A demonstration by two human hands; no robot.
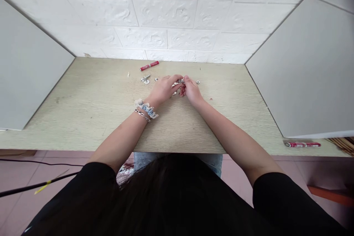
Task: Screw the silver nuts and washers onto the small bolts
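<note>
A small silvery bolt [181, 81] shows between the fingertips of both hands, just above the tabletop. My right hand [193, 90] pinches one end of it with thumb and forefinger, the other fingers curled below. From the other side, my left hand [163, 89] closes its thumb and forefinger on the bolt; a nut or washer there is too small to make out. Under the left fingers lies a shiny washer [174, 93], partly covered. A loose nut [198, 82] rests just right of my right hand. Left of my left hand sits a small group of bolts and washers [146, 79].
A red tube-shaped item [149, 66] lies near the white brick wall [179, 14]. Another red tube [302, 144] is by the front right edge of the wooden table [105, 118]. Grey panels stand left [30, 62] and right [301, 70]. A dark cable [41, 185] hangs lower left.
</note>
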